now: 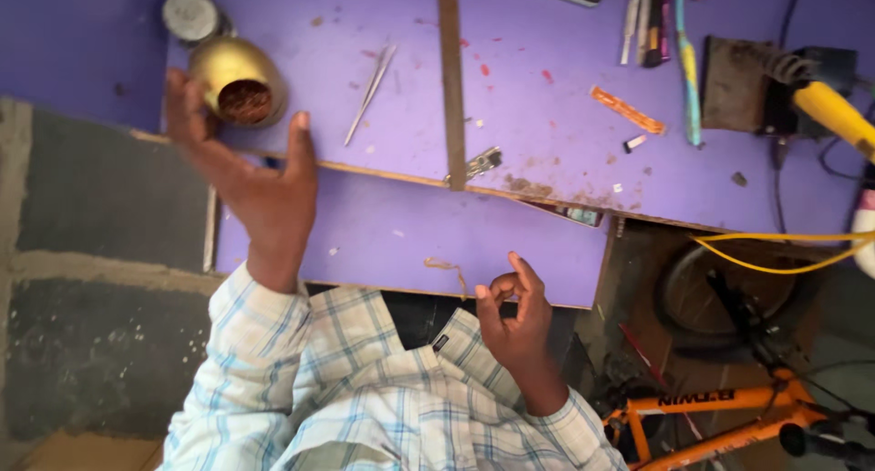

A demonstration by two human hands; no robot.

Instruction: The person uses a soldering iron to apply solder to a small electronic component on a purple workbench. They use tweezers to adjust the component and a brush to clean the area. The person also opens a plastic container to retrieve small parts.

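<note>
L hand (260, 175) is reaching w/ fingers spread apart, just beside the brass pot (239, 81) on the purple table (547, 116). R hand (518, 318) is pinching thumb & fingertips together, nothing visible between them; tweezers (369, 93) & file (452, 79) lying nearby

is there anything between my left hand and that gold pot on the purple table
Nothing visible. The left hand is spread right beside the gold pot, fingers on either side of it, with only bare purple table between them.

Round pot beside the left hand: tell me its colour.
The round pot is gold, with reddish-brown contents at its mouth; the head view shows it.
</note>
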